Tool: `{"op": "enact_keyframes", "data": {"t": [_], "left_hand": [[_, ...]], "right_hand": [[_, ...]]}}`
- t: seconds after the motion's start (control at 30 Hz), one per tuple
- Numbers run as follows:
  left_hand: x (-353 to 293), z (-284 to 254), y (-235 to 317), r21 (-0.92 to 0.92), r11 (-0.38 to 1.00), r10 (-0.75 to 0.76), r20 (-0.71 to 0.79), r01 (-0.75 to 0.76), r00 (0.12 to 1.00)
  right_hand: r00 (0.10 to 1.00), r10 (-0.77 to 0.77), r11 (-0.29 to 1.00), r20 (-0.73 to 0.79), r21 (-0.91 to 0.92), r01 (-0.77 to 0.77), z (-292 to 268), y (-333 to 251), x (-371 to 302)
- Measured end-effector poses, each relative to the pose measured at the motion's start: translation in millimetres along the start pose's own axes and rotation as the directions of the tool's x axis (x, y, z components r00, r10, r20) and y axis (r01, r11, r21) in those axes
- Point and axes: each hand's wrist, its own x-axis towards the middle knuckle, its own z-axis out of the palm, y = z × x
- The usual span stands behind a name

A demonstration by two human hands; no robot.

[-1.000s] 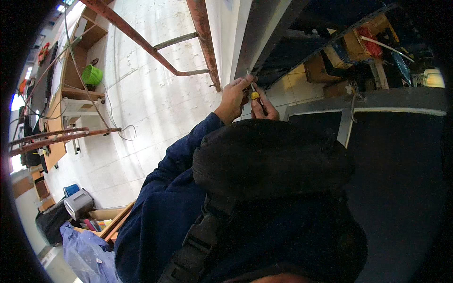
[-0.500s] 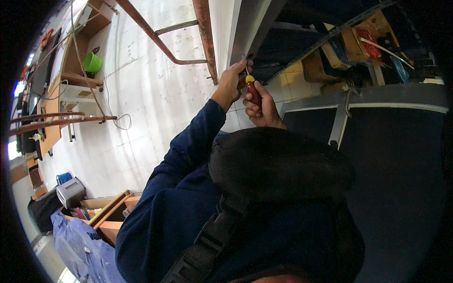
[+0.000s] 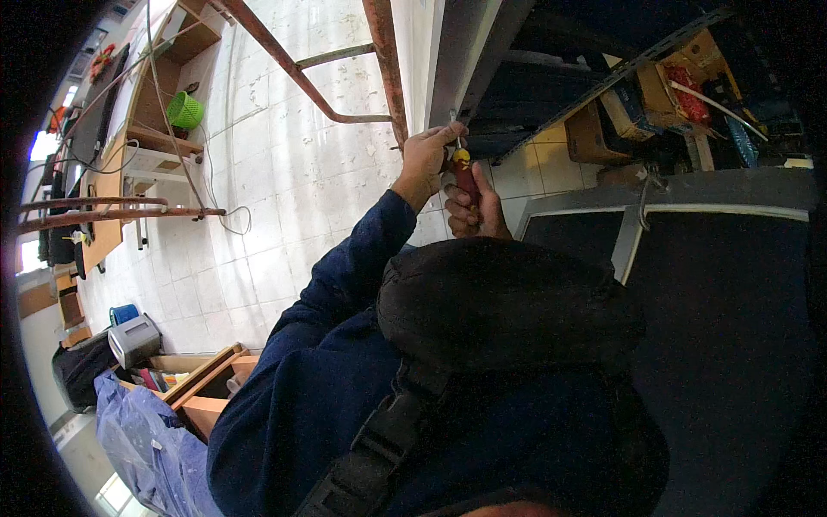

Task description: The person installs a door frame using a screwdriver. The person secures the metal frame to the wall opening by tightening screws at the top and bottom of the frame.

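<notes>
My right hand (image 3: 482, 209) is wrapped around the handle of a screwdriver (image 3: 466, 179), dark red with a yellow collar. Its thumb lies along the handle's right side. The tool points away from me, toward the lower end of a grey metal frame (image 3: 469, 65). Just left of the tool, my left hand (image 3: 422, 164) has its fingers bent in a pinch beside the shaft, against the frame. Whatever those fingers hold is hidden, and so is the screwdriver's tip.
A rusty tubular metal frame (image 3: 388, 65) stands close left of my hands. Right of them are dark shelves with cardboard boxes (image 3: 594, 138) and a grey-framed dark panel (image 3: 715, 345). Far left are a wooden desk (image 3: 108, 198) and a green basket (image 3: 184, 112).
The view has shifted a little, so the surroundings sit slightly lower and to the right. My right thumb has straightened along the screwdriver handle. Both hands stay at the frame.
</notes>
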Motion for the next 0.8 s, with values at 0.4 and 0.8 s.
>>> {"op": "enact_keyframes", "data": {"t": [0.4,0.8], "left_hand": [[11.3,-12.0,-8.7,0.245,0.967,0.059,0.023,-0.062,0.998],[-10.2,-0.7,11.0,0.203,0.979,-0.008,0.031,0.001,0.999]], "right_hand": [[0.605,-0.757,0.243,-0.247,-0.966,-0.090,38.4,11.2,9.5],[0.594,-0.801,-0.263,-0.073,-0.849,-0.459,29.5,10.7,7.6]]}}
